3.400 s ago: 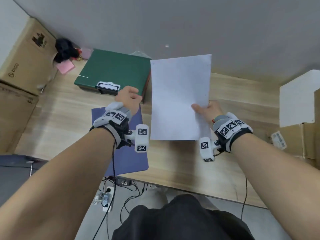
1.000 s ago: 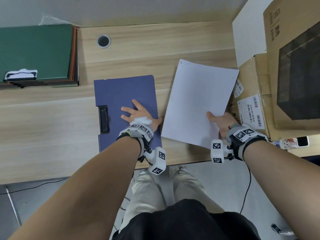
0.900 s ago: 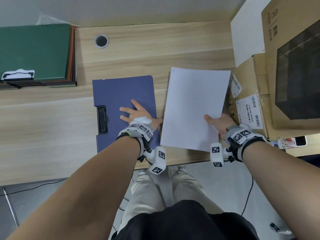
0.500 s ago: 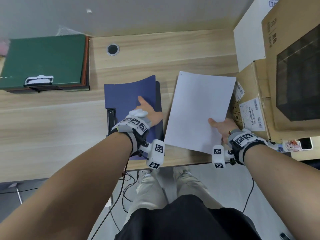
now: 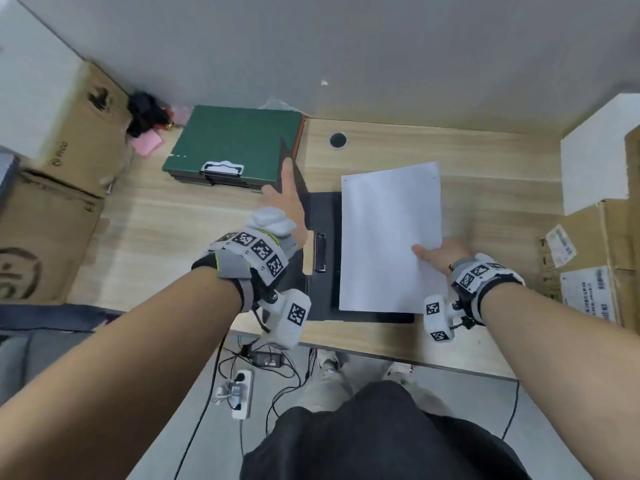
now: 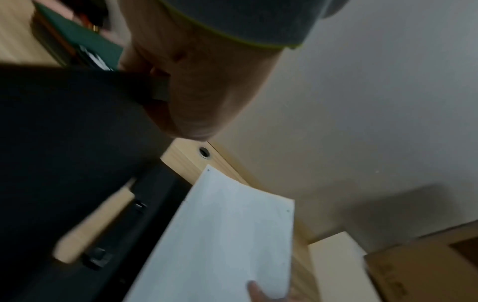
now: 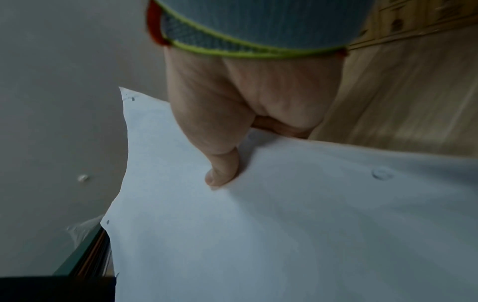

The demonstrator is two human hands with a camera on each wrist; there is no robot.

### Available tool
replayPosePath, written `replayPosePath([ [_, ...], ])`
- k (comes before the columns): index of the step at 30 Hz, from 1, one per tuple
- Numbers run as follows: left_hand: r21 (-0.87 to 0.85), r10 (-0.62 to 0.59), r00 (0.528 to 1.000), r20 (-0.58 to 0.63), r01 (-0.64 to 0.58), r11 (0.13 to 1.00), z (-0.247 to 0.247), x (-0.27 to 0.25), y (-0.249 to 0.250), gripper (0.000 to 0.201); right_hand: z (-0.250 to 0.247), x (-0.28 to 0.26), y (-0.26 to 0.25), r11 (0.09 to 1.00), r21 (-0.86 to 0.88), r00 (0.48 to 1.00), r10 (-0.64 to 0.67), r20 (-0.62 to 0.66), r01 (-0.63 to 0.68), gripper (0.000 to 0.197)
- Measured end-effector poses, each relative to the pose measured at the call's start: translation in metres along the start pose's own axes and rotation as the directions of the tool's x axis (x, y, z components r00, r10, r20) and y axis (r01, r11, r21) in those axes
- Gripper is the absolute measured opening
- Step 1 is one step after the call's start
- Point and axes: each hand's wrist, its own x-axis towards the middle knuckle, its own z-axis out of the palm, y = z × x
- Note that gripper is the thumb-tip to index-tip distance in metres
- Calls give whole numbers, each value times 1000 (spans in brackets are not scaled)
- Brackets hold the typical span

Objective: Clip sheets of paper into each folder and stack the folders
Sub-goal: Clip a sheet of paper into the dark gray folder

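Observation:
A blue folder (image 5: 322, 209) lies open near the desk's front edge, its dark inside and black clip (image 5: 320, 252) showing. My left hand (image 5: 287, 206) grips the raised cover (image 6: 64, 132) by its edge and holds it upright. My right hand (image 5: 436, 254) pinches a white sheet of paper (image 5: 388, 237) by its right edge, thumb (image 7: 222, 171) on top. The sheet hovers over the folder's inner board, just right of the clip. A stack of closed folders with a green one (image 5: 235, 143) on top sits at the back left.
Cardboard boxes (image 5: 52, 150) stand along the left side. More boxes (image 5: 588, 265) and a white block (image 5: 599, 154) line the right. A cable hole (image 5: 338, 140) is in the desk behind the paper. A power strip (image 5: 242, 393) and cables lie on the floor below.
My left hand has swung the blue cover from barely lifted to upright, so the folder now lies open. My right hand has brought the sheet left over the open folder.

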Motion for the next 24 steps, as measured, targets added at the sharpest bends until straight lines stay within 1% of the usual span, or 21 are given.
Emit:
replayPosePath([
  [1,37,32,996,-83,-29,999,16,10,-13,72,5,-1,-7,999,-29,1000,-16,14,16,61],
  [2,55,-38,999,-28,39,998,8,9,-21,81,10,-1,-13,998,-51,999,-26,21,27,59],
  [3,132,-108,987,-119,123,983,5,7,-29,86,15,-1,-17,998,-56,999,-34,20,35,58],
  [4,172,-76,981,-180,107,979,7,4,-43,87,19,0,-18,997,-67,999,-37,17,38,57],
  [5,208,-90,985,-146,119,971,12,-1,-49,79,22,1,-17,997,-73,999,-37,16,38,57],
  [6,223,-69,994,-82,86,971,19,-3,-57,63,24,1,-17,996,-79,999,-40,12,41,57],
  [7,216,-61,997,-36,68,974,27,-2,-63,54,27,1,-18,995,-89,999,-39,14,40,56],
  [9,177,-114,992,46,104,979,39,0,-69,40,33,3,-20,995,-92,1000,-28,3,28,54],
  [10,161,-112,990,90,96,982,44,-1,-69,35,34,4,-21,995,-93,1000,-22,-1,22,55],
  [11,160,-102,980,173,74,984,48,-1,-66,32,36,5,-22,996,-90,1000,-13,-1,13,57],
  [12,174,-70,963,260,24,984,53,1,-64,32,39,7,-22,996,-88,1000,-4,-3,4,59],
  [14,166,-25,894,448,-55,985,68,8,-58,33,42,10,-24,996,-85,1000,4,-10,-5,62],
  [15,149,-18,840,542,-75,986,73,12,-53,32,43,12,-23,997,-78,1000,8,-14,-9,64],
  [16,118,19,791,611,-115,986,78,14,-49,30,43,13,-23,997,-71,1000,8,-19,-9,66],
  [17,92,37,746,665,-131,987,84,16,-43,28,42,15,-23,998,-68,1000,16,-25,-18,68],
  [18,63,56,731,680,-135,989,87,15,-39,25,41,16,-24,998,-65,999,16,-35,-18,68],
  [20,16,68,745,663,-105,994,94,10,-31,14,39,19,-21,999,-44,999,23,-38,-24,65],
  [22,15,35,743,669,-61,998,109,6,-24,14,35,24,-16,999,-24,998,39,-49,-40,63],
  [23,15,36,749,661,-61,998,113,4,-22,11,33,25,-15,998,-37,998,46,-46,-48,62],
  [24,-4,58,769,636,-71,997,114,0,-20,16,32,25,-13,998,-36,997,52,-49,-54,63],
])
